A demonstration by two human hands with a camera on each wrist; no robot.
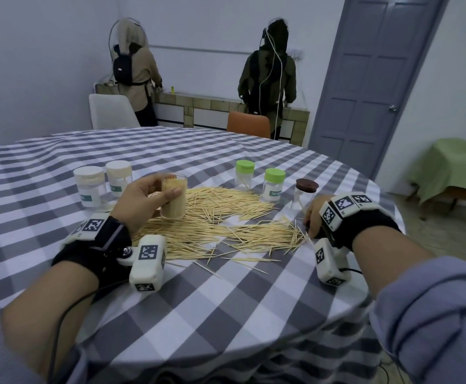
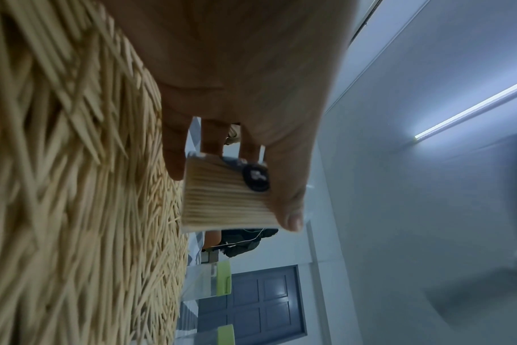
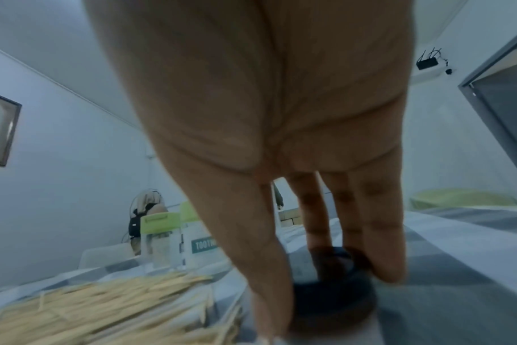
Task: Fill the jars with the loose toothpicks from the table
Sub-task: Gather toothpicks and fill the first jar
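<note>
A left hand (image 1: 145, 199) grips a clear, lidless jar packed with toothpicks (image 1: 174, 199) above the sprawling pale heap of loose wooden toothpicks (image 1: 226, 220); beside the heap, the right hand (image 3: 284, 163) closes on a dark round lid (image 3: 334, 301). Most remains unfilled.

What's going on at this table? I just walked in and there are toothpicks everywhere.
A person is packing loose toothpicks into jars. Their left hand holds an open clear jar, already packed full, above the pile. Their right hand reaches down to a dark round lid lying on the checked tablecloth. Five more lidded jars stand behind the pile, and many toothpicks still lie loose.
</note>
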